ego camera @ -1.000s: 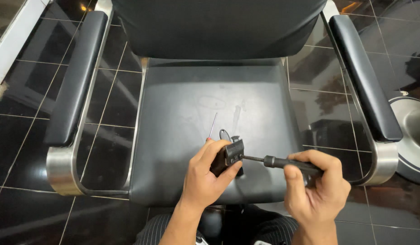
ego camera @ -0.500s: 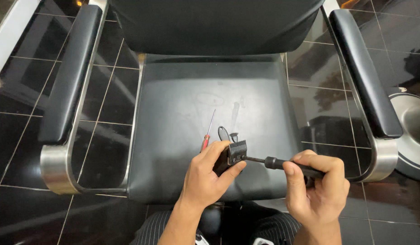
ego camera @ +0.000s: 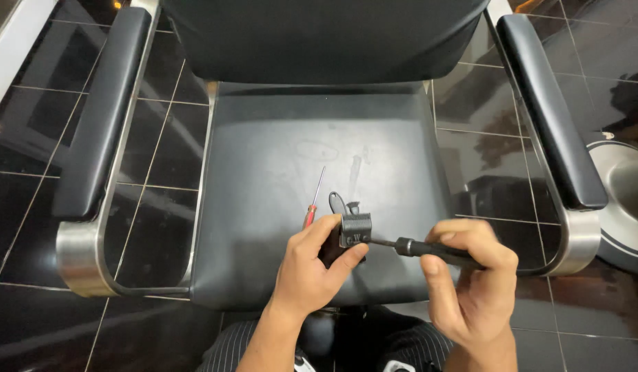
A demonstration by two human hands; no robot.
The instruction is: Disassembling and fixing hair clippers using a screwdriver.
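Left hand (ego camera: 308, 265) grip clamped on black clipper head (ego camera: 354, 230); right hand (ego camera: 470, 275) grip clamped on black screwdriver (ego camera: 429, 250), tip touching head. Red screwdriver (ego camera: 313, 200) lies on chair seat (ego camera: 277, 158).

Most of the small black clipper head (ego camera: 355, 229) was buried under the left hand (ego camera: 306, 272), and the screwdriver (ego camera: 429, 249) handle mostly disappeared inside the right hand (ego camera: 470, 286), so couldn't tell where its tip met the part. The red-handled screwdriver (ego camera: 313, 201) on the chair seat (ego camera: 319, 151) had its near end tucked behind the left fingers. The chair's backrest (ego camera: 326, 34) got chopped off by the far edge, the round grey base (ego camera: 625, 200) by the right edge, and the small dark bits beside the clipper head were too tiny to make out.
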